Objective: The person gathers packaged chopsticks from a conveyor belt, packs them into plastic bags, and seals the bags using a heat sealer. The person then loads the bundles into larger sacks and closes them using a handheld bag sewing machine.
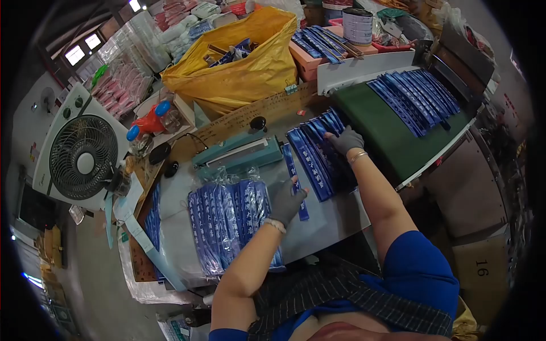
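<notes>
Gloved with bare fingertips, my left hand (288, 203) is closed on a single narrow blue packet (292, 165) lying near the middle of the table. To its right, my right hand (345, 142) rests on the upper right part of a row of blue packets (310, 165), its fingers bent over them; whether it grips any is unclear. Left of my left hand lie clear plastic bags filled with blue packets (222, 219). Behind them stands a teal sealing machine (239, 154).
A green conveyor belt (375, 131) at the right carries more blue packets (415, 99). Behind the table stands a yellow sack (239, 74). A fan (85, 163) and bottles with blue caps (165, 116) are at the left.
</notes>
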Demonstrator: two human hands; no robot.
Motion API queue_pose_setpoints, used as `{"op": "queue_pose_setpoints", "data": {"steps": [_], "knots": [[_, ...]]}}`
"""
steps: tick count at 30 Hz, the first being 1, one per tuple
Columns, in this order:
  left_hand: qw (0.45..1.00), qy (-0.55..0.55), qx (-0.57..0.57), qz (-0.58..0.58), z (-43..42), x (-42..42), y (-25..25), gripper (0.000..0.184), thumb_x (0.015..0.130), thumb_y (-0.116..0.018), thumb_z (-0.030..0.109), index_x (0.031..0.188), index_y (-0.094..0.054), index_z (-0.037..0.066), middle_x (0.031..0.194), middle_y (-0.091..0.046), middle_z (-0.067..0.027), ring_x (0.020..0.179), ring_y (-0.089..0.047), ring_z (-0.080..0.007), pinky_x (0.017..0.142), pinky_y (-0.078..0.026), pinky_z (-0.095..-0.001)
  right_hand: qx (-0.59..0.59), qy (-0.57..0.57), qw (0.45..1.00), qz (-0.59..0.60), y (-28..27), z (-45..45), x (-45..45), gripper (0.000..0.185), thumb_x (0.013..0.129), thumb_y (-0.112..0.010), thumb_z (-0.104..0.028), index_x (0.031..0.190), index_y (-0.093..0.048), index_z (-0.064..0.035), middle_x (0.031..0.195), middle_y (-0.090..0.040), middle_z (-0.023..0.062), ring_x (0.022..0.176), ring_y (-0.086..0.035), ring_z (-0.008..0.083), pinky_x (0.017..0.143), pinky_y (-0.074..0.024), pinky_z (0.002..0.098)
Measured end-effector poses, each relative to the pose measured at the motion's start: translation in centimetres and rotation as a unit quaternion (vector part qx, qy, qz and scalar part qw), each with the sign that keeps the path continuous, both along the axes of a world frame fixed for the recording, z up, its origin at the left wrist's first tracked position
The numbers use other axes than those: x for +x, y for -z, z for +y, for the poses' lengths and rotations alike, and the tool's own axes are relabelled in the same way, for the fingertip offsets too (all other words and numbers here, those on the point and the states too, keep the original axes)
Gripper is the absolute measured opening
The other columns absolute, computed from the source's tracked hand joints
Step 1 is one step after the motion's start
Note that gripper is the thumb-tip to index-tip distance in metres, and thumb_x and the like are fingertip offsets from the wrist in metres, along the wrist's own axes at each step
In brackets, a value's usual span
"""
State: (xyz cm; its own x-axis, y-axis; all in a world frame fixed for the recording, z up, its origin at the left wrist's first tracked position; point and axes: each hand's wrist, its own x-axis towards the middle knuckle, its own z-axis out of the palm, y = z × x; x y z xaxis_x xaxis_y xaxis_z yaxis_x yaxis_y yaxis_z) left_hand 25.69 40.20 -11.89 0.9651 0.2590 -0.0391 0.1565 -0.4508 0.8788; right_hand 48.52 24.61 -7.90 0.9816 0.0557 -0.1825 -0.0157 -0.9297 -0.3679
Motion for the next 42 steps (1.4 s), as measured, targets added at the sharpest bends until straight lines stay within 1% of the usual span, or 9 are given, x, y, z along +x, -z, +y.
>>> {"op": "queue_pose_setpoints", "data": {"steps": [5, 8, 10, 11, 17, 24, 30, 37, 42], "knots": [[0.999, -0.008, 0.003, 0.049, 3.9, 5.7, -0.7, 0.087, 0.076, -0.068, 0.046, 0.136, -0.035, -0.008, 0.135, -0.043, -0.0293, 0.124, -0.046, -0.0385, 0.102, -0.037, -0.034, 0.063, -0.017, 0.997, 0.032, 1.1, 0.3, 3.6, 0.097, 0.066, -0.068, -0.066, 0.124, -0.05, 0.009, 0.125, -0.054, 0.0278, 0.116, -0.054, 0.0363, 0.097, -0.0429, 0.0379], [0.974, -0.071, -0.215, 0.029, 3.7, 9.8, 3.6, 0.103, 0.074, -0.071, 0.054, 0.141, -0.024, -0.009, 0.142, -0.037, -0.027, 0.136, -0.032, -0.0293, 0.109, -0.025, -0.0338, 0.047, -0.06, 0.997, 0.024, 0.2, 1.1, 2.0, 0.103, 0.063, -0.069, -0.068, 0.126, -0.045, 0.0103, 0.123, -0.055, 0.0284, 0.113, -0.056, 0.0366, 0.095, -0.0444, 0.0375], [0.961, -0.127, -0.23, 0.083, 1.9, 10.6, 1.5, 0.1, 0.075, -0.074, 0.048, 0.141, -0.025, -0.007, 0.141, -0.039, -0.0231, 0.135, -0.032, -0.0275, 0.109, -0.025, -0.0349, 0.099, -0.125, 0.985, 0.069, 1.0, 2.0, -0.1, 0.101, 0.065, -0.07, -0.065, 0.129, -0.042, 0.0089, 0.119, -0.058, 0.0255, 0.111, -0.057, 0.034, 0.094, -0.0437, 0.0341], [0.937, -0.094, -0.336, -0.027, 1.1, 10.8, 1.3, 0.088, 0.075, -0.077, 0.04, 0.137, -0.034, -0.005, 0.132, -0.049, -0.0181, 0.124, -0.045, -0.0256, 0.104, -0.032, -0.0339, 0.359, -0.226, 0.905, -0.005, 2.2, 2.3, -1.9, 0.085, 0.073, -0.069, -0.055, 0.129, -0.046, 0.0039, 0.118, -0.059, 0.0222, 0.109, -0.058, 0.0295, 0.096, -0.0417, 0.0332], [0.935, -0.168, -0.298, -0.09, -1.3, 9.5, 1.5, 0.059, 0.079, -0.075, 0.033, 0.124, -0.052, 0.002, 0.111, -0.062, -0.0069, 0.101, -0.058, -0.0172, 0.089, -0.045, -0.0308, 0.334, -0.199, 0.919, 0.061, 3.8, 2.6, -3.5, 0.064, 0.082, -0.066, -0.045, 0.124, -0.053, 0.0015, 0.113, -0.063, 0.0167, 0.104, -0.059, 0.0235, 0.093, -0.0426, 0.0324], [0.884, -0.059, -0.46, 0.05, 0.5, 4.2, -0.2, 0.064, 0.075, -0.077, 0.03, 0.127, -0.05, 0.004, 0.114, -0.061, -0.0086, 0.102, -0.059, -0.0201, 0.092, -0.046, -0.0338, 0.597, -0.067, 0.676, 0.427, 1.5, 1.1, -9.7, 0.038, 0.086, -0.063, -0.035, 0.105, -0.06, -0.0028, 0.09, -0.067, 0.005, 0.073, -0.066, 0.0129, 0.07, -0.0549, 0.0245], [0.908, -0.037, -0.403, -0.106, -2.6, -0.7, -7.5, 0.086, 0.069, -0.08, 0.018, 0.139, -0.031, 0.008, 0.121, -0.053, -0.008, 0.112, -0.052, -0.019, 0.097, -0.043, -0.0352, 0.721, -0.217, 0.594, 0.284, -4.9, -0.1, -14.5, 0.047, 0.082, -0.067, -0.023, 0.121, -0.053, -0.0003, 0.103, -0.063, 0.0075, 0.091, -0.062, 0.0147, 0.085, -0.0495, 0.0278], [0.928, 0.112, -0.307, -0.179, -2.2, -5.9, -13.5, 0.133, 0.059, -0.084, 0.005, 0.148, 0.014, 0.019, 0.144, -0.029, -0.0124, 0.129, -0.038, -0.0242, 0.105, -0.035, -0.0383, 0.656, -0.405, 0.637, -0.012, -9.1, -2.0, -17.0, 0.142, 0.051, -0.092, -0.035, 0.148, 0.007, -0.0064, 0.145, -0.026, 0.0144, 0.134, -0.03, 0.0261, 0.109, -0.0269, 0.0396], [0.913, 0.169, -0.31, -0.206, -1.4, -5.9, -9.8, 0.128, 0.064, -0.084, 0.006, 0.149, 0.011, 0.016, 0.143, -0.033, -0.008, 0.128, -0.039, -0.0204, 0.103, -0.036, -0.0332, 0.668, -0.441, 0.597, 0.051, -10.0, -0.6, -17.4, 0.133, 0.054, -0.091, -0.029, 0.148, -0.001, -0.0049, 0.143, -0.03, 0.0155, 0.129, -0.036, 0.0232, 0.107, -0.0306, 0.035]]}}
